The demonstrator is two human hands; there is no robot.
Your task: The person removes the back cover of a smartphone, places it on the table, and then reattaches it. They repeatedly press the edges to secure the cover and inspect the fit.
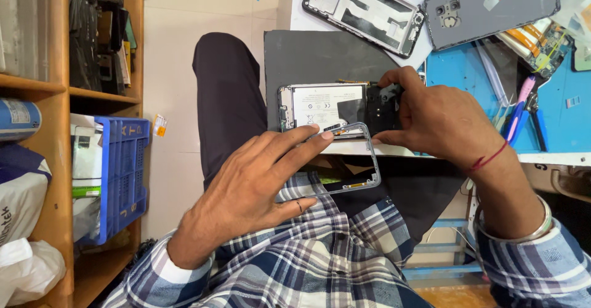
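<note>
I take the opened phone as the landmark. It lies flat on the dark mat at the near edge of the desk, its long axis running left to right across my view.

My right hand sits on the phone's right end, fingers closed around that end from above and below.

My left hand is just in front of the phone and lower, over my lap. Its fingers are lightly closed on a thin grey frame, which tilts up so its far edge touches the phone's near edge; the exact contact point is partly hidden, so I judge this only probable.

Beyond the phone lie a bare chassis and a grey back cover. To its left stand wooden shelves with a blue crate.
</note>
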